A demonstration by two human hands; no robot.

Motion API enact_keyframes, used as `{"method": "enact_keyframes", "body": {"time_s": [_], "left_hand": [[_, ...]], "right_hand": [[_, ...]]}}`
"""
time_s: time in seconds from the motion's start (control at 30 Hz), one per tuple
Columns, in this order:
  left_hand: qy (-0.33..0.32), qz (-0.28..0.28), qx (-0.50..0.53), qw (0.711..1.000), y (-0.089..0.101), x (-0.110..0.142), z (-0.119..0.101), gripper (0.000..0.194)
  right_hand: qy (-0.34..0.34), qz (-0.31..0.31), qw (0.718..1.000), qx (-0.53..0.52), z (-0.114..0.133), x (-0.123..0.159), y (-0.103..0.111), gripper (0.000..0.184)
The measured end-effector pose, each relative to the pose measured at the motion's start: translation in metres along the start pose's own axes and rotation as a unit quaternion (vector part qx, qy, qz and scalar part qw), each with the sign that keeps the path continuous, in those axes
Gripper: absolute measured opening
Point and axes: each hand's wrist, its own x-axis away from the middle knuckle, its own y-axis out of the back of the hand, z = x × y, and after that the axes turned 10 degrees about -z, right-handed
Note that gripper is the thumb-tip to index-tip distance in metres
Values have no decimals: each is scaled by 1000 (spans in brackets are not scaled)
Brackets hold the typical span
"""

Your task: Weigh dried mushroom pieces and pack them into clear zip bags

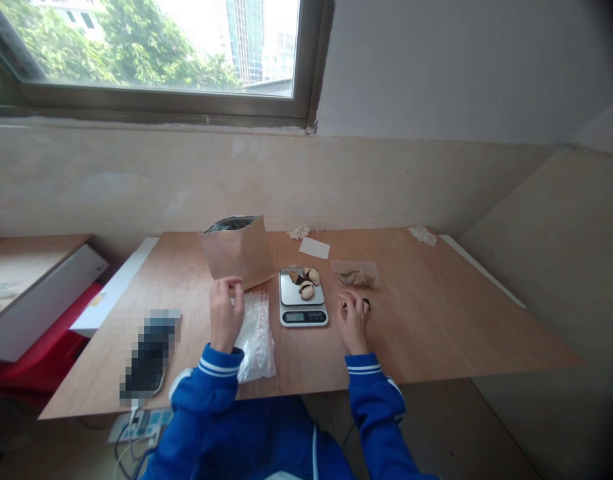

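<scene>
A white kitchen scale (pixel 304 316) lies in front of me with its display lit. On its silver plate rest several dried pieces (pixel 307 289), pale and rounded with dark brown parts; I cannot tell their kind. My left hand (pixel 227 315) hovers or rests by the lower edge of a brown stand-up paper pouch (pixel 240 250), fingers loosely bent, nothing visible in them. Beside it lies a stack of clear zip bags (pixel 257 337). Right of the scale, my right hand (pixel 353 319) closes over a small dark thing (pixel 367 305), mostly hidden by its fingers.
A clear bag with brown dried pieces (pixel 357 275) lies beyond my right hand. A white card (pixel 314 248) and crumpled pale scraps (pixel 299 233) are near the wall. At left sits a blurred-out phone (pixel 149 357) with a cable; a power strip (pixel 141 425) is below the table edge.
</scene>
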Motion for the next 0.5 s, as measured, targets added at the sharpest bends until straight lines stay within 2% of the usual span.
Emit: {"method": "enact_keyframes", "body": {"time_s": [0.1,0.13,0.2,0.27,0.33,0.43,0.5], "left_hand": [[-27,-147,-19,989,10,-57,-20,25],[-34,-179,-23,983,13,-75,-25,29],[-49,-205,-35,977,15,-105,-31,32],[-46,-201,-48,977,12,-126,-29,32],[-31,-168,-67,983,4,-136,-20,28],[-19,-62,-95,993,-5,-133,-6,25],[-19,-30,-101,994,-4,-119,-3,28]], "right_hand": [[2,6,1000,-1,6,-1,-5,27],[6,9,1000,-4,9,-2,-7,28],[18,20,1000,-13,14,-6,-9,28],[29,28,999,-19,19,-10,-10,28],[30,29,999,-20,20,-13,-11,28],[26,31,999,-19,15,-12,-12,27],[20,33,999,-22,13,-9,-10,26]]}}
